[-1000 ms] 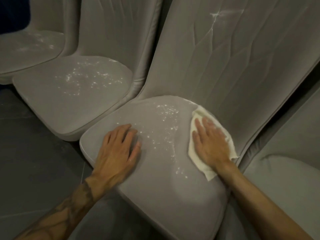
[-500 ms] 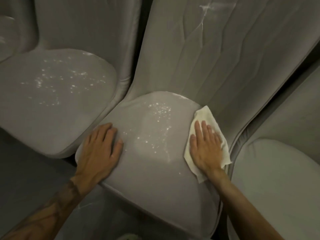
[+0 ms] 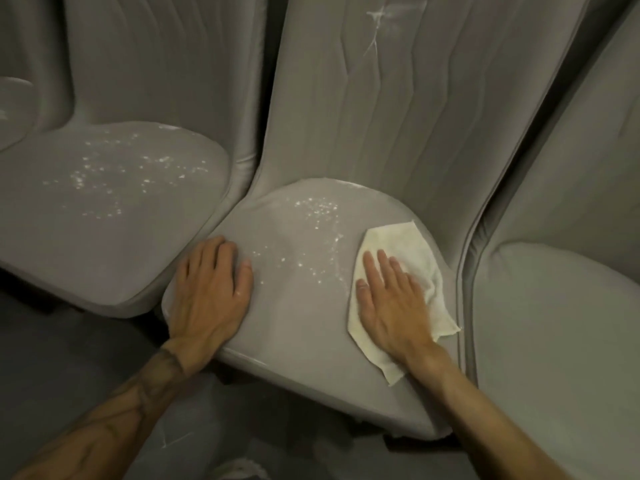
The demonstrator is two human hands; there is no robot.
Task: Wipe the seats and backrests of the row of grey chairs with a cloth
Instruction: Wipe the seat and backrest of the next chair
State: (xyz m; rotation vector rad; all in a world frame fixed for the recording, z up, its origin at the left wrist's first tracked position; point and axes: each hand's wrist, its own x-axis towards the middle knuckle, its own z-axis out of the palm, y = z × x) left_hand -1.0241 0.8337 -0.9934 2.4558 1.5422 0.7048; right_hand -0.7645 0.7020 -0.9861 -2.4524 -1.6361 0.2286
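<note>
Cloth (image 3: 408, 258), soft and limp, lies right of centre on the middle seat (image 3: 304, 323) under your flat, spread right hand (image 3: 391, 303), so press with the whole palm to stop bunching, while your open left hand (image 3: 211, 289) braces, holding nothing.

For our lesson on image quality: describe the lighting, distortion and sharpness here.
Head view: dim, soft light, brightest on the middle seat and cloth; wide-angle lens bows the backrests outward; detail is soft, corners darker; the white specks catch the light.
</note>
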